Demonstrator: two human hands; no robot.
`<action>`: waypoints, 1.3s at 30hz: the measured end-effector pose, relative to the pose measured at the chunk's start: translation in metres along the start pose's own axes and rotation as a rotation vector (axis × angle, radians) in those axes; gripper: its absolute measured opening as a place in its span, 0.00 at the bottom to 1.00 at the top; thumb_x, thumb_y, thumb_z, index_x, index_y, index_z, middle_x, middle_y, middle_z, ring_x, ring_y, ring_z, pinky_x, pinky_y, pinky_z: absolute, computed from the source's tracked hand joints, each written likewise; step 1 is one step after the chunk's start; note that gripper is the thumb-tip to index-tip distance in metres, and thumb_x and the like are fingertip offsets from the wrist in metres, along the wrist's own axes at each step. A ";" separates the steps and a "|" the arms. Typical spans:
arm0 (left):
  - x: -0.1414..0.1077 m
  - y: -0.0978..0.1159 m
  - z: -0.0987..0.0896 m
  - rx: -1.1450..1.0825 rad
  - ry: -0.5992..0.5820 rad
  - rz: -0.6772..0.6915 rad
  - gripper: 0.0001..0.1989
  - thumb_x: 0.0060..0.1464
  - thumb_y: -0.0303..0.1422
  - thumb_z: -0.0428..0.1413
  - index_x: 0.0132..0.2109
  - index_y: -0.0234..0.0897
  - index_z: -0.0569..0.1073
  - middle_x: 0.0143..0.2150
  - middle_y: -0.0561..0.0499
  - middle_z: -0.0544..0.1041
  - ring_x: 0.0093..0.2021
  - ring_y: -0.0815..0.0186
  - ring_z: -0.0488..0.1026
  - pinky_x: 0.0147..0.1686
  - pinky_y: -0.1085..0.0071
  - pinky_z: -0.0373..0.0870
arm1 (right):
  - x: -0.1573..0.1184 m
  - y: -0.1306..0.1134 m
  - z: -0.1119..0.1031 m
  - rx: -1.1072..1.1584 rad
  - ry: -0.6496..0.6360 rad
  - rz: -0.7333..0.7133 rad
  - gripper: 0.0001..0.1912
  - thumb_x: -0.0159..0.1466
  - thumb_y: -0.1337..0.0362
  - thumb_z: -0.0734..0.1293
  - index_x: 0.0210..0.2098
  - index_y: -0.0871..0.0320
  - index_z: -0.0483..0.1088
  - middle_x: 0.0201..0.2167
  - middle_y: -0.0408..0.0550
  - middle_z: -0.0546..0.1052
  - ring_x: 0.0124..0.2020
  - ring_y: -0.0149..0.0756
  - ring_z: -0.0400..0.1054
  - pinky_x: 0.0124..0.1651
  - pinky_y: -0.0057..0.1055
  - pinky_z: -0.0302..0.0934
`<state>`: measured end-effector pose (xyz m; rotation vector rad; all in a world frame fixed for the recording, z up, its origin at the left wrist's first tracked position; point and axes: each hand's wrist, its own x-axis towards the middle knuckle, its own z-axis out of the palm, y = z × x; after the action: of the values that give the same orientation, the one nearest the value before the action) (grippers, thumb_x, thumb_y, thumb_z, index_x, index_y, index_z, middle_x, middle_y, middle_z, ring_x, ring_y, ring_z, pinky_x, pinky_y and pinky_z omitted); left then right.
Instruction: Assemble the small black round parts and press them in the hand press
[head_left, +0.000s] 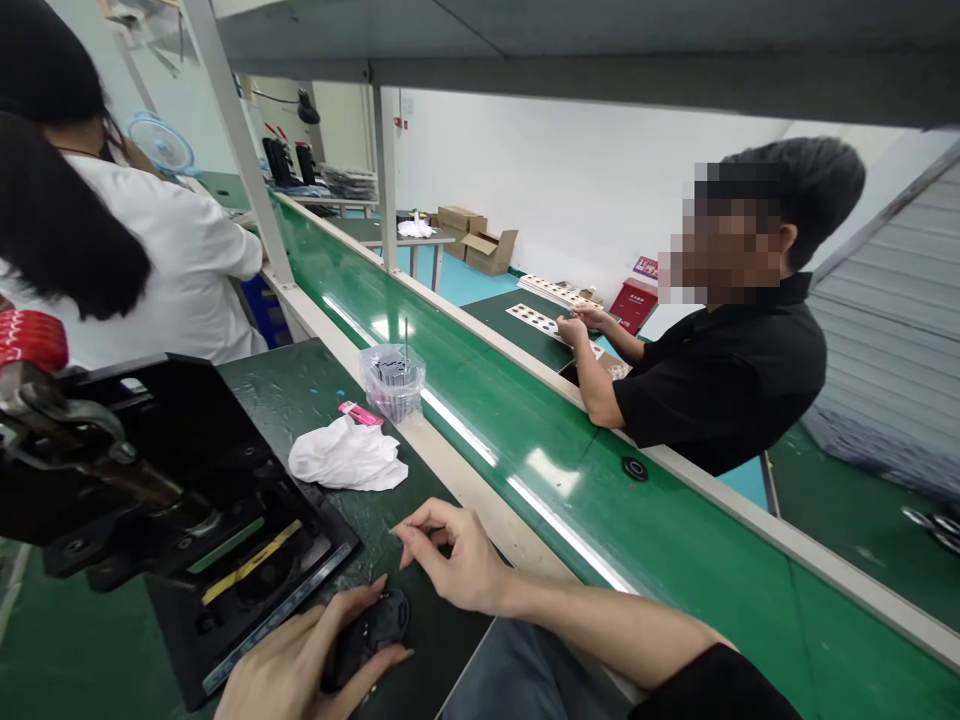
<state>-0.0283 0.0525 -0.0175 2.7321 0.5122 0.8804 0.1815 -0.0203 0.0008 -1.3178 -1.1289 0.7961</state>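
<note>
Near the front edge of the dark green bench, my left hand [300,655] is closed around a rounded black plastic part [373,632]. Small light specks show on the part's upper face. Just above and to the right of it, my right hand [457,560] is raised with thumb and index finger pinched together; anything between the fingertips is too small to make out. To the left of my left hand stands a black clamp fixture [262,580] with a red-handled lever and a yellow strip inside. A crumpled white cloth [349,455] lies beyond both hands.
A plastic bag of thin dark pieces [392,380] stands by a pink item [361,413] at the bench's far edge. Alongside runs a green conveyor belt [525,440] carrying a round black part [634,468]. One co-worker [720,370] sits across it, another [150,250] at left. A shelf hangs overhead.
</note>
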 end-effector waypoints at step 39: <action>0.011 0.033 -0.004 -0.269 -0.191 -0.275 0.31 0.56 0.55 0.64 0.54 0.38 0.68 0.45 0.48 0.82 0.42 0.57 0.82 0.40 0.67 0.74 | -0.016 -0.007 -0.024 -0.193 -0.270 0.037 0.17 0.72 0.51 0.66 0.34 0.57 0.71 0.28 0.48 0.79 0.24 0.32 0.68 0.26 0.29 0.60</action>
<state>-0.0137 0.0268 0.0021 2.3963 0.6577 0.5669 0.1977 -0.0440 0.0067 -1.4233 -1.4270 0.9311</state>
